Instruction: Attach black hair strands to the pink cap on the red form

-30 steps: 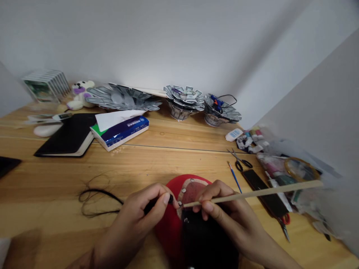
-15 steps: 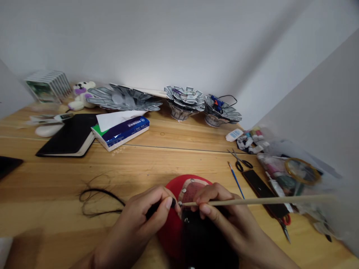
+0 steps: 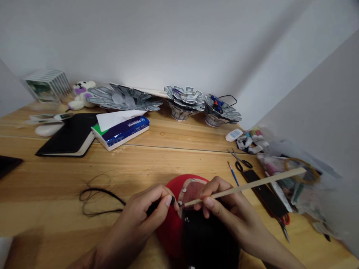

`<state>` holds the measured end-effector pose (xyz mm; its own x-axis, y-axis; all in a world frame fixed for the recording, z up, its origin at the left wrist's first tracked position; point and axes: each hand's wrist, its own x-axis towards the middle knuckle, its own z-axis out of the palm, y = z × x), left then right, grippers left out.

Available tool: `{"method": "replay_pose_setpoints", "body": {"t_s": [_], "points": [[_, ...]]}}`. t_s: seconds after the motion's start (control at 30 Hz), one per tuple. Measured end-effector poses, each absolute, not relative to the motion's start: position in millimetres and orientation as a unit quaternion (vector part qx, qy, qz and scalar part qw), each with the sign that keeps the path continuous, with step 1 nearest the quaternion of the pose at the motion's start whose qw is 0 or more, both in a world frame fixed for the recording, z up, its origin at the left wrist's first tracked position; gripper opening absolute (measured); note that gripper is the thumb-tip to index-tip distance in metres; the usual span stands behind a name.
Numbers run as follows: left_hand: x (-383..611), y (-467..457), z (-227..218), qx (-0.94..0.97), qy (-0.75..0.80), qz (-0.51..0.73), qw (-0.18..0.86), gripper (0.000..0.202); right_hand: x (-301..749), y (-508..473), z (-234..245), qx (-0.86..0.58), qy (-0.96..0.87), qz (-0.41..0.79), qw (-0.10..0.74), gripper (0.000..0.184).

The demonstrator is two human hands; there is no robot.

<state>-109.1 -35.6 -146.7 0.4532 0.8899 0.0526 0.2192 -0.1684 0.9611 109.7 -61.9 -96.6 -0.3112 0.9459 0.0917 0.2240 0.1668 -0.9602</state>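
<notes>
A red round form [image 3: 171,228] lies at the near edge of the wooden desk [image 3: 168,157], with black hair [image 3: 207,243] covering its near side and pins around a bare pinkish patch [image 3: 192,190]. My left hand [image 3: 141,218] pinches a small tuft of black hair against the form. My right hand [image 3: 224,211] grips a long thin wooden stick [image 3: 246,185] like a pen. The stick's tip touches the form just beside my left fingertips, and its far end points up to the right.
Loose black hair strands [image 3: 95,200] lie left of the form. A tissue pack [image 3: 122,130] and black notebook [image 3: 70,136] sit farther back left. Scissors [image 3: 239,160], a thin blue brush [image 3: 233,173], a dark phone [image 3: 266,196] and paint tubes [image 3: 249,140] crowd the right. Paper flower bowls [image 3: 185,99] line the wall.
The stick's far end dipped to near level, then swung back up to the right. Its tip stayed at the form. My left hand kept its pinch.
</notes>
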Motion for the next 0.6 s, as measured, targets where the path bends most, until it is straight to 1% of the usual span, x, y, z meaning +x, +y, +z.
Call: {"method": "replay_pose_setpoints", "body": {"t_s": [0.07,0.17,0.33,0.6], "points": [[-108.4,-36.9,-147.8,0.687,0.399,0.334,0.507,0.031,108.3,-60.3,-96.3,-0.447,-0.654,0.466,0.394,0.024],[-106.0,-39.1,-147.4,0.685,0.390,0.339,0.513,0.029,106.7,-59.9,-97.2,-0.459,-0.641,0.466,0.403,0.024],[-101.4,-40.4,-145.1,0.687,0.384,0.352,0.506,0.028,104.2,-60.5,-99.6,-0.474,-0.656,0.425,0.405,0.031],[-102.9,-42.1,-144.5,0.685,0.379,0.348,0.515,0.028,99.8,-62.6,-101.7,-0.490,-0.663,0.378,0.422,0.030]]}}
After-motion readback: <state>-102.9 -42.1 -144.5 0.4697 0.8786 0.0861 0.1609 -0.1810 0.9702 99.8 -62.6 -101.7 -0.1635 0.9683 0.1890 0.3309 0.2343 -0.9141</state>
